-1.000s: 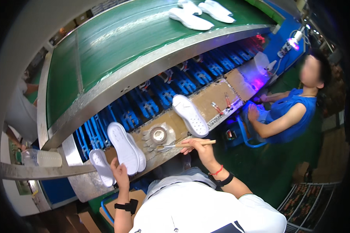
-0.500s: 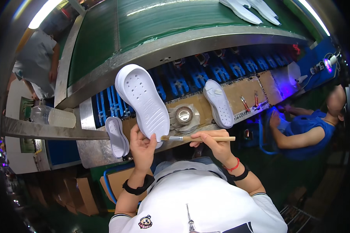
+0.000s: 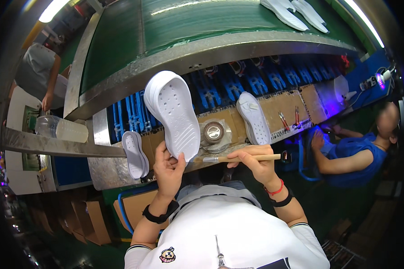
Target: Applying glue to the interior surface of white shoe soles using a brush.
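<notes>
A white shoe sole [image 3: 176, 114] with small holes and ridges is held up in my left hand [image 3: 168, 172], thumb and fingers pinching its near end. My right hand [image 3: 256, 163] grips a wooden-handled brush [image 3: 270, 157]. The brush's bristle end lies at the sole's near rim. Behind them a round brown-rimmed container [image 3: 213, 132] stands on the bench. One white sole [image 3: 254, 119] rests right of it, with a small white piece on its far end. Another pair of white soles [image 3: 135, 154] leans near the bench's left end.
A green conveyor belt [image 3: 112, 54] with a metal edge runs along the back, carrying white soles [image 3: 296, 15]. Blue clamps [image 3: 231, 85] line the space below. Red-handled pliers [image 3: 283, 120] lie on cardboard [image 3: 274, 105]. A person in blue [image 3: 354, 152] sits at right; another person [image 3: 38, 67] stands far left.
The sole and my left hand have shifted right, and the sole has turned slightly upright. My right hand with the brush has moved a little right too.
</notes>
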